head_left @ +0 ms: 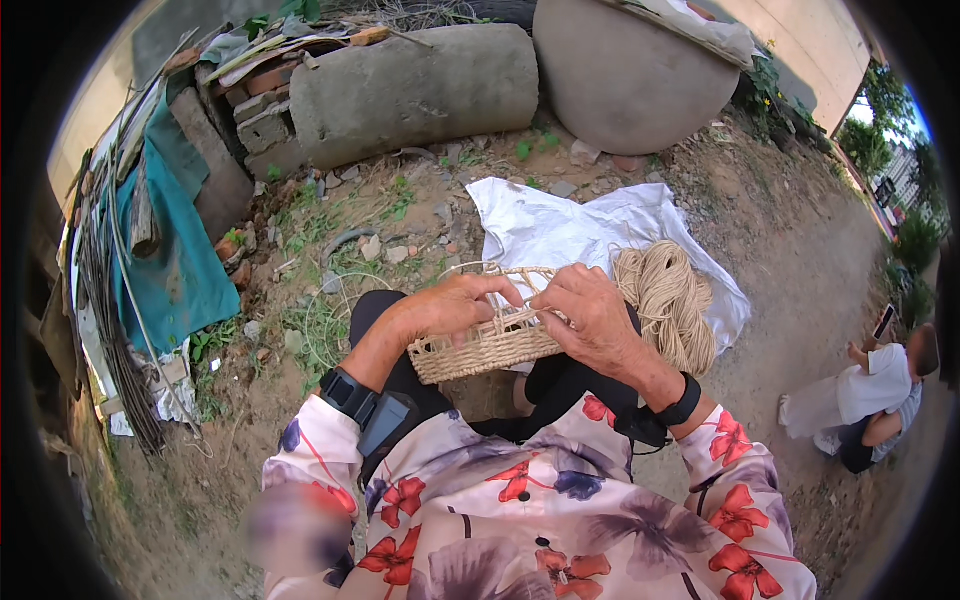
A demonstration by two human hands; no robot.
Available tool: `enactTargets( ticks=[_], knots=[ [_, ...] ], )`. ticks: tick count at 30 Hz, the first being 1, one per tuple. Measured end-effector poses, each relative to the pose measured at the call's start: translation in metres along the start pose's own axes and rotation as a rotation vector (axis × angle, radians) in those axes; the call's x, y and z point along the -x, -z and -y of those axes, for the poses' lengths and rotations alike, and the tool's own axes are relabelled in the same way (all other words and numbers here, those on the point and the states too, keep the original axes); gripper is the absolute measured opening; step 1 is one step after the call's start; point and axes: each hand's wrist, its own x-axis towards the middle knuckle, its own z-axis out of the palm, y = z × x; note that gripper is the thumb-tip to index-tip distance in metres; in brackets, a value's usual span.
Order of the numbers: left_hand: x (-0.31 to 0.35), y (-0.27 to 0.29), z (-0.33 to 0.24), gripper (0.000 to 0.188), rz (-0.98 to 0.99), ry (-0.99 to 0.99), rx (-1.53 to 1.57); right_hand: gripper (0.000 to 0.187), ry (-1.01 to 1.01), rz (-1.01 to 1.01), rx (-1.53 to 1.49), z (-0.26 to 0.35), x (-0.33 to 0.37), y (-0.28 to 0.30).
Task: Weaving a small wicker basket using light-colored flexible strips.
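A half-woven straw-coloured basket rests across my lap, with tight rows low on its side and open gaps near the rim. My left hand grips its left part, with the index finger reaching over the rim toward the right. My right hand is closed at the basket's right end, fingers bent against the rim; whether a single strand is pinched there is hidden. A thin loose strand curls out to the left of the basket. Just right of my right hand lies a big hank of beige cord.
Under the hank a white plastic sheet covers the dirt. Beyond lie a concrete cylinder and a large rounded grey vessel. Teal cloth and a bundle of long thin rods stand left. A person is at the right.
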Motion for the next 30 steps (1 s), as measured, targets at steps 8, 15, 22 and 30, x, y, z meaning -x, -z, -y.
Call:
enactTargets(
  ticks=[8, 15, 22, 30],
  knots=[
    [-0.017, 0.013, -0.002, 0.037, 0.153, 0.103, 0.137, 0.008, 0.403, 0.090, 0.255, 0.014, -0.016, -0.034],
    [-0.004, 0.014, -0.020, 0.037, 0.167, 0.201, 0.235, 0.009, 0.345, 0.293, 0.635, 0.045, -0.025, -0.071],
    [-0.002, -0.012, -0.017, 0.031, -0.045, 0.160, 0.253, 0.008, 0.371, 0.249, 0.616, 0.030, -0.017, -0.084],
    [0.040, -0.058, 0.005, 0.016, -0.695, 0.015, -0.249, 0.012, 0.152, -0.014, 0.202, 0.015, -0.007, -0.071]
  ],
)
